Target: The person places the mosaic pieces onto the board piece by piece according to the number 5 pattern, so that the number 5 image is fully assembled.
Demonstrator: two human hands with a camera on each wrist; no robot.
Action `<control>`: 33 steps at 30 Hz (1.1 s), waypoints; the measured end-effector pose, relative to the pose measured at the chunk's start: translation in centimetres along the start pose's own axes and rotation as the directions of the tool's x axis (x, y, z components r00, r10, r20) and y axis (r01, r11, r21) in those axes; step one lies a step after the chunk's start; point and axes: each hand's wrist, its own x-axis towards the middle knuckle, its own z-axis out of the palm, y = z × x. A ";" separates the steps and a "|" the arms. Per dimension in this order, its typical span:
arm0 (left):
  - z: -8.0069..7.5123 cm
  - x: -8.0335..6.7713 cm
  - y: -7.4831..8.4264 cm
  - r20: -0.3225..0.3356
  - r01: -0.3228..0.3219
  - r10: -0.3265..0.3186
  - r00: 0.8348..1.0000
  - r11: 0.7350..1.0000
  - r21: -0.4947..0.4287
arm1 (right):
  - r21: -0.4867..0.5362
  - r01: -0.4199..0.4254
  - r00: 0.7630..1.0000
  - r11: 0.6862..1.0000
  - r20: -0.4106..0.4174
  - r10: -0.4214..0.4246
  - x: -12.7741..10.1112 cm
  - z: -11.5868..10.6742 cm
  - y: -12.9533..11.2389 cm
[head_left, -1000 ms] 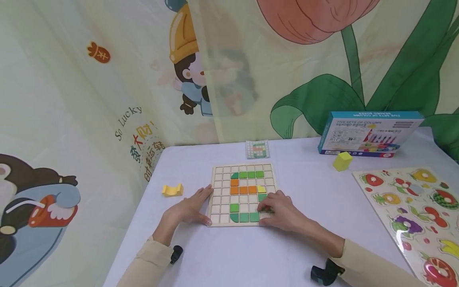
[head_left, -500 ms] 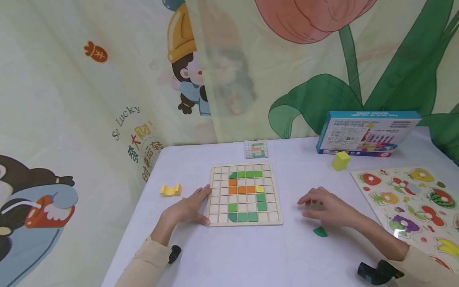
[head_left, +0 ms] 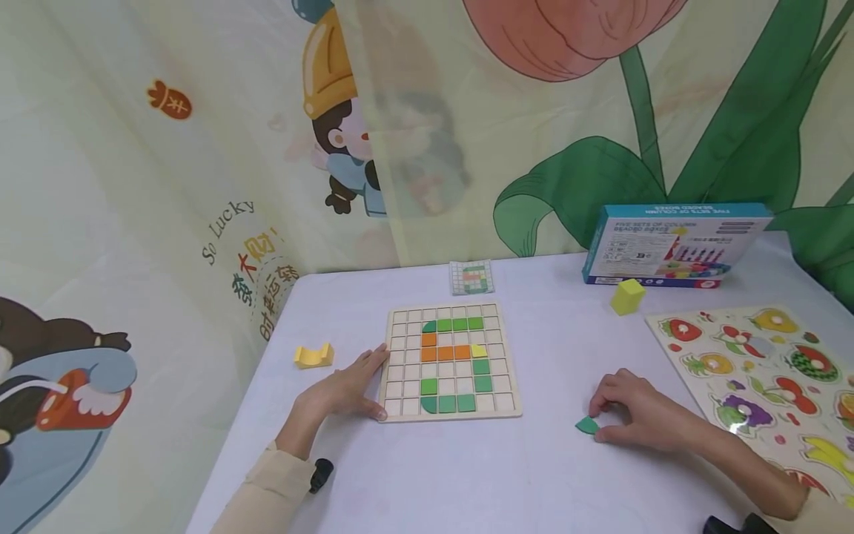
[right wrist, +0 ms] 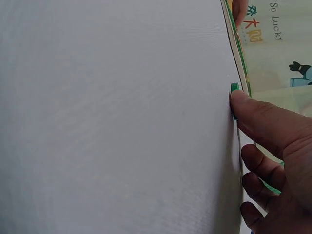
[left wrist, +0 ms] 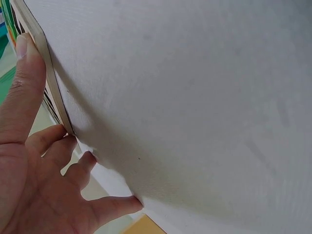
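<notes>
A square wooden grid board (head_left: pixel 399 371) bears green, orange and yellow tiles set in its cells. My left hand (head_left: pixel 340 389) lies spread along the board's left edge, its thumb by the near left corner; in the left wrist view the thumb (left wrist: pixel 29 83) touches the board's edge. To the right of the board, on the white cloth, my right hand (head_left: pixel 634 411) pinches a green quarter-round tile (head_left: pixel 586 425) between thumb and forefinger. The right wrist view shows the thumb against that tile (right wrist: pixel 235 87); the forefinger's contact is hidden there. The other fingers are loosely curled.
A small pattern card (head_left: pixel 471 278) lies behind the board. A yellow arch block (head_left: pixel 313 356) sits at left, a yellow-green block (head_left: pixel 628 297) at back right. Beyond it stands a box (head_left: pixel 674 245). A fruit puzzle board (head_left: pixel 760 371) lies along the right side.
My right hand has left the board's lower right part, where a green tile now shows, and moved right and down to the loose quarter-round tile. The left hand has stayed at the board's edge.
</notes>
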 end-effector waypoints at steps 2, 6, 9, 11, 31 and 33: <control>0.0 0.0 -0.1 -0.001 -0.002 0.002 1.000 1.000 -0.003 | 0.000 0.004 1.000 1.000 -0.006 -0.004 0.1 0.0 0.0; 0.2 0.0 -0.3 -0.003 -0.010 0.010 1.000 1.000 -0.010 | 0.014 0.018 1.000 1.000 0.002 -0.018 0.4 0.0 0.0; 0.3 0.0 -0.3 -0.005 -0.011 0.011 1.000 1.000 -0.012 | 0.017 0.024 1.000 1.000 0.005 -0.024 0.5 0.0 0.0; 0.3 0.0 -0.3 -0.008 -0.012 0.012 1.000 1.000 -0.011 | 0.008 0.020 1.000 1.000 -0.003 -0.020 0.6 0.1 -0.1; -0.1 -0.1 0.0 -0.012 -0.007 0.007 1.000 1.000 -0.018 | -0.035 -0.039 0.998 0.999 -0.059 0.036 1.0 1.3 -1.6; -0.1 -0.2 0.0 -0.011 -0.007 0.007 1.000 1.000 -0.019 | -0.045 -0.032 0.997 0.998 -0.065 0.029 1.5 1.2 -1.8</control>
